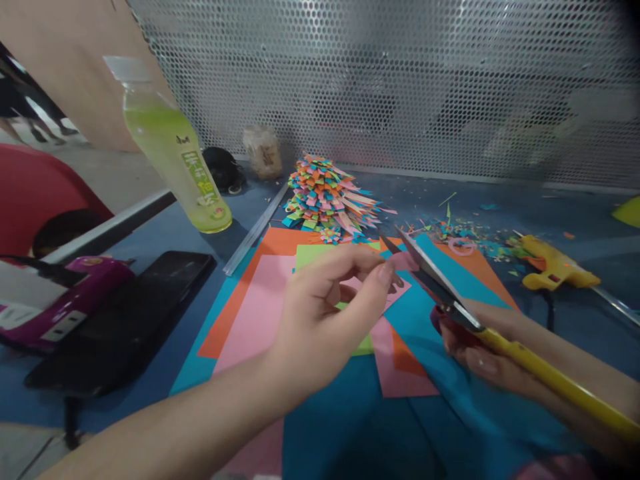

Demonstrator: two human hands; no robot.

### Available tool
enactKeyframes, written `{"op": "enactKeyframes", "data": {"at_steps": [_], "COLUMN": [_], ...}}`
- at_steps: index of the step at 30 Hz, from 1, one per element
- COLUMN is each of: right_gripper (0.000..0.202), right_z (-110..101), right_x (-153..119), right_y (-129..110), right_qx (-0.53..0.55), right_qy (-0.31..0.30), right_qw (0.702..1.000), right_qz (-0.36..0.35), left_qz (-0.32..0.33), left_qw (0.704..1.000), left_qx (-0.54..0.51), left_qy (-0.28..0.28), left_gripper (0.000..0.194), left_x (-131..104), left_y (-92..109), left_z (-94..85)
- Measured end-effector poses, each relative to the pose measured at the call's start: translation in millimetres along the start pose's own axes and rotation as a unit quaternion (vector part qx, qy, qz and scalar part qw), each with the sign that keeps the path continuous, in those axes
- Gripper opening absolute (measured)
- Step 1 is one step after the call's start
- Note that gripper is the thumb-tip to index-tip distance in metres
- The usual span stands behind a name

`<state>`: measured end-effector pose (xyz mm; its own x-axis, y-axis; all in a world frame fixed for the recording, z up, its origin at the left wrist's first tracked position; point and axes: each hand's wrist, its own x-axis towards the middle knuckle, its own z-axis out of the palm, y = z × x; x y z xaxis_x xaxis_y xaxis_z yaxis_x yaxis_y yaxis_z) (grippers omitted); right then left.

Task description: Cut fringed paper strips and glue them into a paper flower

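Note:
My left hand (pixel 327 310) pinches a small pink paper piece (pixel 403 261) between thumb and finger, over the middle of the table. At the right my right hand (pixel 480 350) is closed on yellow-handled scissors (pixel 453 303). The scissor blades are parted, with the pink piece at their opening. Beneath both hands lie overlapping sheets: pink paper (pixel 257 300), orange paper (pixel 224 333) and blue paper (pixel 350 427). Behind them stands a cone of many folded paper strips (pixel 325 193), with a small paper flower (pixel 330 235) at its foot.
A green drink bottle (pixel 175 147), a clear ruler (pixel 255 230), a black phone (pixel 125 320) and a purple power strip (pixel 90 293) are at the left. A yellow glue gun (pixel 557 263) and paper scraps (pixel 473 233) lie at the right. A perforated metal panel (pixel 400 87) rises behind.

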<state>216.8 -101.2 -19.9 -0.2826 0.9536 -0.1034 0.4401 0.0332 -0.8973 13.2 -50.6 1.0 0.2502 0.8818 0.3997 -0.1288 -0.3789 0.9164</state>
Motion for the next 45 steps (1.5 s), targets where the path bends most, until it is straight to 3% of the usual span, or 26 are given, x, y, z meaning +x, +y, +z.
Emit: {"op": "enactKeyframes", "data": {"at_steps": [3, 14, 21, 28, 34, 45], "right_gripper": [0.043, 0.046, 0.056, 0.049, 0.046, 0.033], "right_z": [0.0, 2.0, 10.3, 1.9, 1.3, 1.8], "right_x": [0.6, 1.2, -1.4, 0.9, 0.8, 0.0], "right_y": [-1.9, -6.2, -17.9, -4.0, -5.5, -7.8], "right_qx": [0.035, 0.092, 0.083, 0.077, 0.037, 0.059], "right_qy": [-0.038, -0.030, 0.049, -0.023, -0.016, -0.054], "right_qw": [0.998, 0.994, 0.993, 0.997, 0.999, 0.997], "right_qz": [0.032, 0.043, 0.065, 0.018, -0.024, -0.018], "left_qz": [-0.005, -0.005, 0.001, 0.004, 0.007, 0.008], "left_qw": [1.000, 0.997, 0.998, 0.999, 0.999, 0.998], "left_qx": [-0.002, 0.027, 0.017, 0.001, -0.029, -0.056], "left_qy": [-0.015, -0.066, -0.056, -0.045, -0.020, -0.004], "left_gripper": [0.012, 0.017, 0.016, 0.018, 0.015, 0.015], "left_x": [0.2, 0.1, 0.2, 1.0, 0.8, 2.0], "left_y": [-0.7, -0.5, -1.6, -1.4, -0.5, -2.3], "left_z": [-0.5, 0.6, -0.6, -1.7, -1.9, -2.7]}}
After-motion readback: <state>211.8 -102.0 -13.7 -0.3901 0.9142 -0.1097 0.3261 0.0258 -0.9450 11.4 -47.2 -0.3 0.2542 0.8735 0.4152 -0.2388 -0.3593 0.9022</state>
